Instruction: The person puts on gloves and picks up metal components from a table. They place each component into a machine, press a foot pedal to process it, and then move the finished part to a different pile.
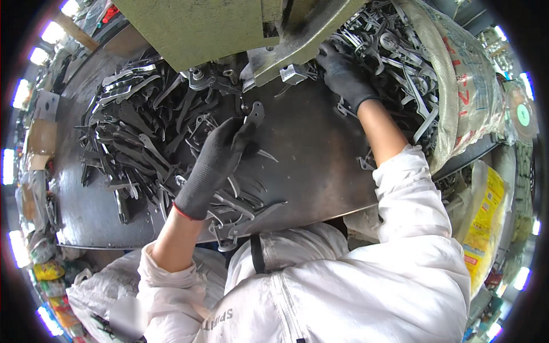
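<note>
My left hand [220, 146], in a dark grey knitted glove with a red cuff edge, is closed round a flat grey metal lever piece [257, 112]. The piece's rounded end, with small holes in it, sticks out past the thumb, close below the machine's tooling [200, 78]. My right hand [347, 77], gloved alike, reaches forward to the near-left edge of a heap of bright metal parts [394, 54]. Its fingers are stretched out and apart over the small pieces there, and I see nothing held in them. A large pile of dark metal lever pieces [128, 114] lies left of my left hand.
A green machine body [200, 26] overhangs the far middle of the dark metal table [309, 154]. Loose levers [237, 206] lie by the table's near edge. The right-hand heap spills from a woven sack [452, 86]. A yellow-and-white bag [483, 223] stands at the right.
</note>
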A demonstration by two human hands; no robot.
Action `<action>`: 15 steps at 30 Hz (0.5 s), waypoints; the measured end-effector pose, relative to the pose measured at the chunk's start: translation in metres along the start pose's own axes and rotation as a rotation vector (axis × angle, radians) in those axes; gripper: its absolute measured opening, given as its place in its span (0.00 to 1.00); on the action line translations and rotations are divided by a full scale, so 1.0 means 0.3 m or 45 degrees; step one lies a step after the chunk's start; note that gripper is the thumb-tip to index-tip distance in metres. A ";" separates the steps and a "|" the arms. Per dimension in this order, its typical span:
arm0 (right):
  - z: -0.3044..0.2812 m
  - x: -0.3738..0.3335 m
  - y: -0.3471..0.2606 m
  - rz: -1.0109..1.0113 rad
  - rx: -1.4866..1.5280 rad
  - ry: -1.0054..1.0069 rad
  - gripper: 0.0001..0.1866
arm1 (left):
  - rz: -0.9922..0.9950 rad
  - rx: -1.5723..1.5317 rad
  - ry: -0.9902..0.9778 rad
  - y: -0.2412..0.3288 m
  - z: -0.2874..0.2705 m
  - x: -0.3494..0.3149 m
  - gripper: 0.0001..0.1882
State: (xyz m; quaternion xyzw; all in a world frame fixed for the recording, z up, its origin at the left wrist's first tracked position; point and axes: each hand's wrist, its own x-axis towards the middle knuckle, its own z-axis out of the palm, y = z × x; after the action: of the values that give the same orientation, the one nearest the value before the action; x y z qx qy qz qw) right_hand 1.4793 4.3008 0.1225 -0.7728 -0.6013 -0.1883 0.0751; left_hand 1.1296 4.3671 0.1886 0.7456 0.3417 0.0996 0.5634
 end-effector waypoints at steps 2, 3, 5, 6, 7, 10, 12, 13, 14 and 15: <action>-0.017 0.009 -0.019 0.043 0.178 -0.142 0.33 | -0.034 -0.086 0.016 -0.017 0.016 0.002 0.19; -0.008 0.011 -0.022 0.018 0.165 -0.105 0.32 | -0.041 -0.080 0.025 -0.016 0.019 -0.007 0.19; -0.019 0.003 -0.056 -0.013 0.161 -0.066 0.32 | -0.105 -0.145 0.056 0.011 0.022 -0.030 0.20; -0.026 -0.011 -0.080 -0.007 0.111 -0.044 0.28 | -0.110 -0.140 0.065 -0.028 0.016 -0.028 0.20; -0.047 -0.008 -0.109 -0.009 0.060 -0.015 0.26 | -0.092 -0.167 0.090 -0.094 -0.002 -0.027 0.21; -0.030 -0.030 -0.116 -0.090 0.202 0.031 0.24 | -0.085 -0.073 0.075 -0.122 -0.019 -0.038 0.22; -0.016 -0.031 -0.119 -0.052 0.351 0.183 0.22 | -0.100 0.052 0.062 -0.128 -0.033 -0.058 0.23; -0.015 -0.020 -0.120 -0.018 0.503 0.329 0.20 | -0.066 0.020 0.056 -0.143 -0.032 -0.067 0.23; -0.018 -0.006 -0.108 -0.029 0.505 0.333 0.20 | -0.032 -0.011 0.050 -0.156 -0.033 -0.074 0.23; -0.026 0.009 -0.086 0.379 0.771 0.414 0.15 | -0.032 -0.014 0.061 -0.168 -0.038 -0.078 0.23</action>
State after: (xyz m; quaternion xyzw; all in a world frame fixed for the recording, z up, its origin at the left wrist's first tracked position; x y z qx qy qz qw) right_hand 1.4536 4.3076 0.1278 -0.7547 -0.4910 -0.1092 0.4212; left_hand 1.0859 4.3680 0.1523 0.7357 0.3637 0.1121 0.5603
